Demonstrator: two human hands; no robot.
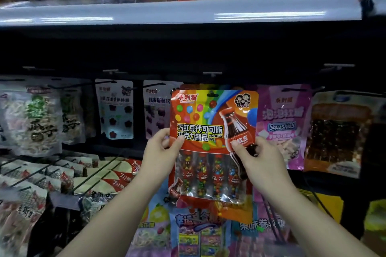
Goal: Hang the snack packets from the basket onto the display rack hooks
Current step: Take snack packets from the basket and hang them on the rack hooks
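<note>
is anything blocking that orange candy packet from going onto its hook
Nothing visible blocks it. Both the left hand and right hand hold the orange candy packet up before the rack; its hook is hidden behind the packet, so I cannot confirm.

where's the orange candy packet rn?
Centre of the head view: the orange packet is held up in front of the rack by the left hand and right hand, between the grape packet and the pink Squashies packet.

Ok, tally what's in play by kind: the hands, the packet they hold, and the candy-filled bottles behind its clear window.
Hands: 2 (left hand, right hand)
Orange packet: 1
Candy bottles in its window: 4
Total: 7
</note>
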